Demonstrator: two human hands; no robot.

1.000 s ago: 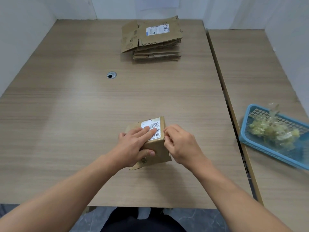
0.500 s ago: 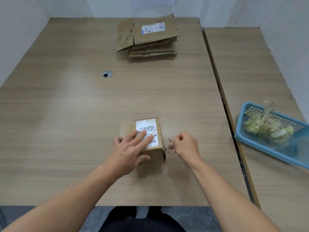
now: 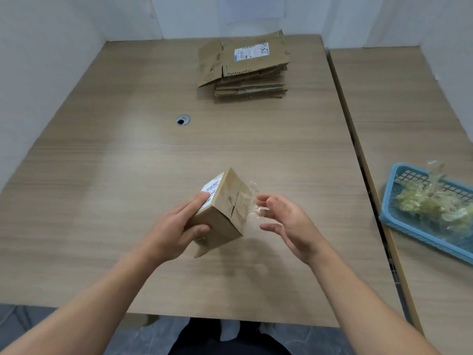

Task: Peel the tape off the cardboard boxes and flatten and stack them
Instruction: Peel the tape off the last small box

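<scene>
A wood-grain worktop fills most of the view, with a small round cable hole left of its middle. Near the front edge, the left hand grips a small cardboard box. Its fingers lie along the side that carries a white label, and its thumb presses the near face. The box is tilted, with one corner pointing down at the worktop and a shadow under it. Whether that corner touches the surface cannot be told. The face turned to the right shows a dark seam down its middle.

A strip of clear tape hangs off the right edge of that face, reaching toward the right hand. This hand is just beside the box with its palm facing it. The fingers are loosely spread, and thumb and forefinger are well apart. The tape is blurred there, so it is unclear whether it sticks to the fingertips.

At the far side of the worktop, right of centre, lies a stack of flattened boxes, the top one bearing a label. Above it a white sheet hangs on the wall.

A second worktop adjoins on the right and carries a blue basket holding crumpled tape scraps.
</scene>
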